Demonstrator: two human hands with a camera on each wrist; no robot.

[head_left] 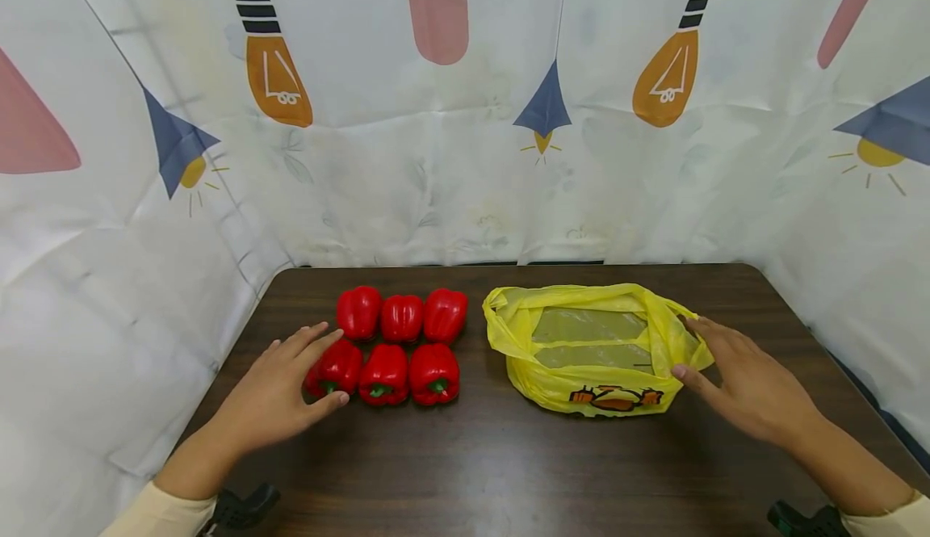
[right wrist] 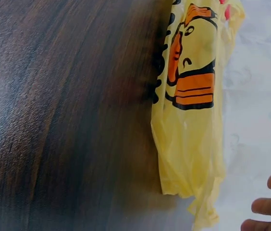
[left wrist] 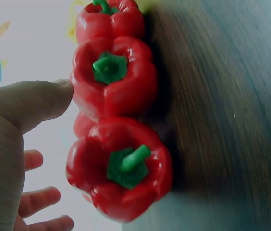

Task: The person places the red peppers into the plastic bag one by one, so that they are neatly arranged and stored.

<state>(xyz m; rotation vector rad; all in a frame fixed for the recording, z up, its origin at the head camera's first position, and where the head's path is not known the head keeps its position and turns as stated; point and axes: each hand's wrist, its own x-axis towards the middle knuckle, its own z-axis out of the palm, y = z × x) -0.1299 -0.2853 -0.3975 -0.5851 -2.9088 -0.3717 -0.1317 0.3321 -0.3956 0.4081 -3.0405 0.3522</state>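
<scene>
Red bell peppers with green stems sit in two rows of three on the left of the table. My left hand (head_left: 279, 396) hovers with fingers spread around the nearest front-row bell pepper (head_left: 334, 369); in the left wrist view that pepper (left wrist: 121, 168) stands apart from the thumb. A yellow plastic bag (head_left: 588, 388) with a black and orange print stands to the right, its wide mouth facing up. Beside its right rim is my right hand (head_left: 759, 383), fingers extended and thumb apart; whether the fingertips touch the plastic I cannot tell.
The dark wooden table (head_left: 501, 472) runs back to a white curtain (head_left: 436, 174) printed with lamps and bulbs. Another front-row pepper (head_left: 434, 374) lies closest to the bag, with a gap between them. A dark wrist device (head_left: 243, 509) sits below the left hand.
</scene>
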